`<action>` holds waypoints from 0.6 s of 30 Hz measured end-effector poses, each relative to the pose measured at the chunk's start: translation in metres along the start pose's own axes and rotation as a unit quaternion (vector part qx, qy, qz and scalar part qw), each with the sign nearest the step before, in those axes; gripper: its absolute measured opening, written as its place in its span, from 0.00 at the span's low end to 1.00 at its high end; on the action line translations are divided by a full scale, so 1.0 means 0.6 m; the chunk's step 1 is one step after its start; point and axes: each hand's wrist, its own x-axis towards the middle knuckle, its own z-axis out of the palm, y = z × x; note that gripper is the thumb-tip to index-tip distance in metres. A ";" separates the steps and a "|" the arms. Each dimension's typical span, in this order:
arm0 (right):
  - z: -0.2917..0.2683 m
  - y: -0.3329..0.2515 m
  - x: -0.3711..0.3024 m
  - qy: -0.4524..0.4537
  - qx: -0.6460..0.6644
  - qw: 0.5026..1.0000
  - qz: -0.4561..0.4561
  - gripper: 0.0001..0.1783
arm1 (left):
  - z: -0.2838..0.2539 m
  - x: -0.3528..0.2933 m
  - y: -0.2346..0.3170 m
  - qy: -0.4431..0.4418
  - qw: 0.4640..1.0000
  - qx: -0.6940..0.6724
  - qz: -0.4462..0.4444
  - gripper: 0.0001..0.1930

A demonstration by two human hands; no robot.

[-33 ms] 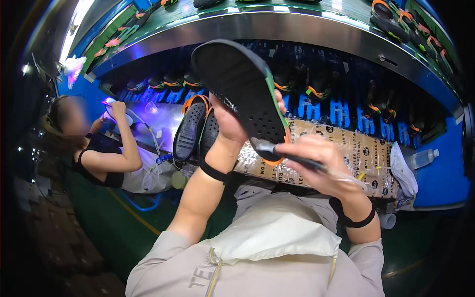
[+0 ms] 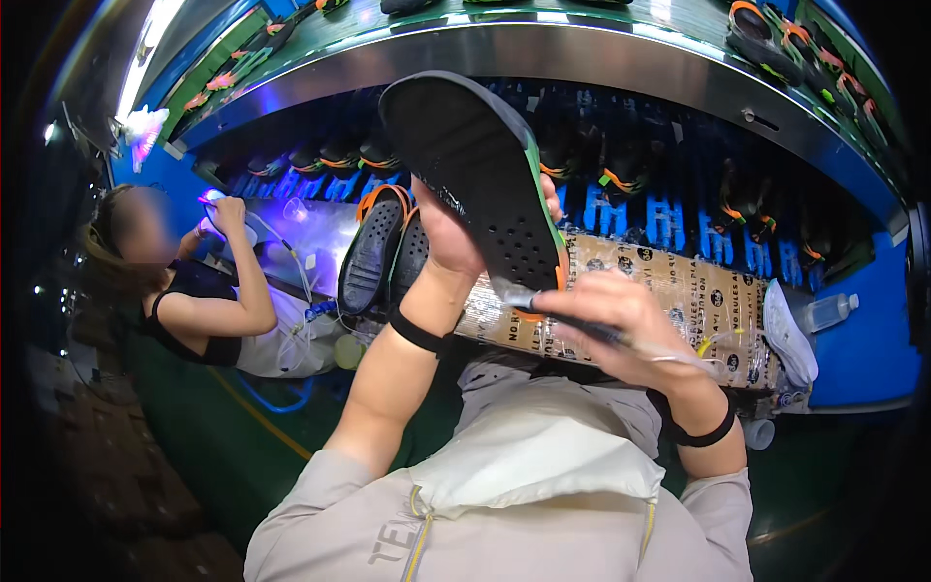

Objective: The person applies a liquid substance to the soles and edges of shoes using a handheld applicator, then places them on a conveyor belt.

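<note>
My left hand (image 2: 451,238) is wrapped round a black shoe sole (image 2: 475,165) from below, its fingertips showing at the right edge. The sole is tilted with its toe end up and away. Small holes dot its heel area, and its rim is green and orange. Between the fingers of my right hand (image 2: 621,320) is a brush (image 2: 580,318) with a dark handle; its pale tip touches the heel end of the sole. A thin clear tube (image 2: 684,357) runs along that hand. Left of my left hand stand two similar black soles (image 2: 373,250).
Taped brown cardboard (image 2: 669,291) covers the surface under my hands. Beyond it, shoes (image 2: 621,175) sit on blue racks below a metal-edged conveyor (image 2: 582,53). At right lie a white sole-shaped piece (image 2: 790,335) and a clear bottle (image 2: 832,310). A co-worker (image 2: 213,301) works at left.
The brush and my right hand have shifted slightly left and down at the heel end. The sole has tilted a little in my left hand.
</note>
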 end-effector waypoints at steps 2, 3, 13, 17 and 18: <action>-0.007 -0.003 0.005 -0.044 -0.006 0.996 -0.075 0.15 | 0.003 0.006 0.005 -0.039 0.999 0.021 -0.010 0.65; -0.017 -0.005 0.005 -0.085 0.055 0.992 -0.074 0.15 | 0.006 0.010 0.007 -0.058 0.998 0.032 -0.015 0.64; -0.022 -0.006 0.024 -0.041 -0.059 0.997 -0.017 0.18 | 0.051 0.070 0.022 -0.025 0.950 0.307 -0.047 0.43; -0.023 -0.002 0.032 -0.034 -0.140 0.989 -0.033 0.19 | 0.058 0.092 0.011 0.014 0.924 0.360 -0.126 0.41; -0.021 -0.002 0.035 -0.083 -0.174 0.980 -0.051 0.18 | 0.059 0.102 0.016 0.026 0.907 0.390 -0.158 0.41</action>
